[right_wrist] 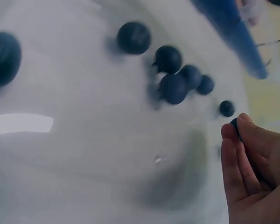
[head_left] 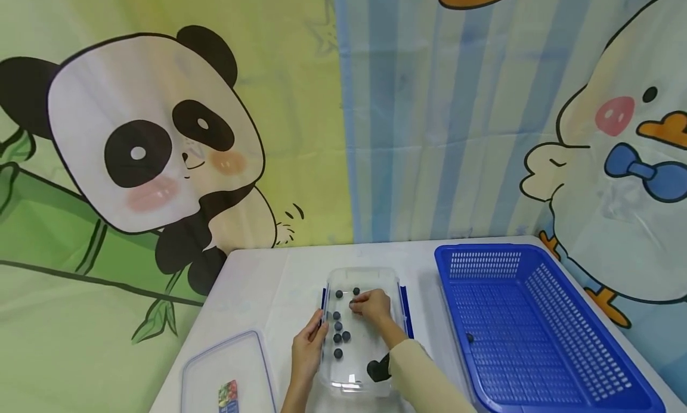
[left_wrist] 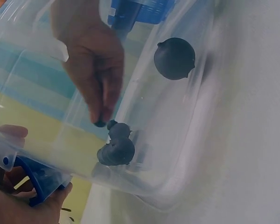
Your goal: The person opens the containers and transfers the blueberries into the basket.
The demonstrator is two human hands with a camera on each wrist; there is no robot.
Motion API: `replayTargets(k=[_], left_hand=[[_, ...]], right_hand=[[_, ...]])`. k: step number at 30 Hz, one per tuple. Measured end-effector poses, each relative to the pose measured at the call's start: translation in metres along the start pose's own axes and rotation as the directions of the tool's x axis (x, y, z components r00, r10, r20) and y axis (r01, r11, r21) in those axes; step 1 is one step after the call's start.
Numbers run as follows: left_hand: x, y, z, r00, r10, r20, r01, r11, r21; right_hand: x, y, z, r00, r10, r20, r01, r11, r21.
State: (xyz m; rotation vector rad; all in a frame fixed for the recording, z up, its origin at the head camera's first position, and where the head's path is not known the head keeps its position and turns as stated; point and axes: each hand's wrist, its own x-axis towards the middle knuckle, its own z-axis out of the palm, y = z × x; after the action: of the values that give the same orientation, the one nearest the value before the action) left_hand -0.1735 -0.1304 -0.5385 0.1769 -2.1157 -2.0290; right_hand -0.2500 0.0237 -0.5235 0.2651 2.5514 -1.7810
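The right hand [head_left: 376, 307] was pinching a dark berry [right_wrist: 234, 124] between thumb and fingers, so buried that only a sliver showed. It was over the far part of a clear box [head_left: 367, 338] — whether it touched the floor there, I couldn't tell. The left hand [head_left: 310, 344] gripped the box's left side, some fingers hidden behind the plastic and the blue latch [left_wrist: 35, 179]. Other berries [head_left: 337, 338] lay inside, mostly near that side. Beside the right sleeve [head_left: 421, 377], something black [head_left: 378, 369] was hard to make out. The lid [head_left: 201, 371] was cut off below; one berry sat in the blue basket [head_left: 496, 317].
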Motion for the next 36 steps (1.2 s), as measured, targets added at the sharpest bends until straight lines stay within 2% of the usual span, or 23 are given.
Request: replayTargets(k=[4, 8, 11, 15, 17, 20, 24, 27, 30, 36], left_hand=[[-0.004, 0.001, -0.001, 1.0, 0.007, 0.001, -0.007, 1.0, 0.028], [-0.002, 0.002, -0.003, 1.0, 0.023, -0.01, -0.023, 0.999, 0.047], [0.0, 0.003, -0.004, 0.999, 0.031, -0.026, -0.029, 0.998, 0.058], [0.002, 0.003, -0.006, 0.999, 0.018, -0.03, -0.016, 0.997, 0.074], [0.002, 0.003, -0.007, 0.999, 0.012, -0.03, -0.01, 0.997, 0.081], [0.002, 0.003, -0.008, 0.999, 0.014, -0.035, -0.011, 0.996, 0.085], [0.001, 0.004, -0.01, 0.999, 0.02, -0.04, -0.016, 0.996, 0.087], [0.0, 0.005, -0.012, 0.999, 0.026, -0.033, -0.023, 0.996, 0.084], [0.0, 0.005, -0.013, 0.998, 0.046, -0.03, -0.044, 0.996, 0.075], [0.001, 0.005, -0.01, 0.999, 0.027, -0.021, -0.026, 0.999, 0.044]], right_hand=[[-0.013, -0.023, -0.012, 0.997, -0.049, 0.064, 0.044, 0.996, 0.075], [-0.021, -0.055, -0.04, 0.985, -0.083, 0.15, 0.061, 0.987, 0.147], [-0.021, -0.074, -0.074, 0.979, -0.089, 0.181, 0.054, 0.98, 0.191], [-0.016, -0.079, -0.136, 0.979, -0.091, 0.18, 0.067, 0.988, 0.138], [-0.012, -0.073, -0.171, 0.982, -0.079, 0.17, 0.067, 0.995, 0.074], [-0.008, -0.055, -0.217, 0.987, -0.008, 0.163, 0.012, 1.0, -0.021], [-0.003, -0.016, -0.254, 0.985, 0.087, 0.147, -0.072, 0.992, -0.106], [0.002, 0.015, -0.264, 0.985, 0.117, 0.125, -0.099, 0.985, -0.144], [0.009, 0.043, -0.264, 0.985, 0.123, 0.118, -0.103, 0.981, -0.163], [0.012, 0.084, -0.26, 0.975, 0.182, 0.124, -0.172, 0.981, -0.09]])
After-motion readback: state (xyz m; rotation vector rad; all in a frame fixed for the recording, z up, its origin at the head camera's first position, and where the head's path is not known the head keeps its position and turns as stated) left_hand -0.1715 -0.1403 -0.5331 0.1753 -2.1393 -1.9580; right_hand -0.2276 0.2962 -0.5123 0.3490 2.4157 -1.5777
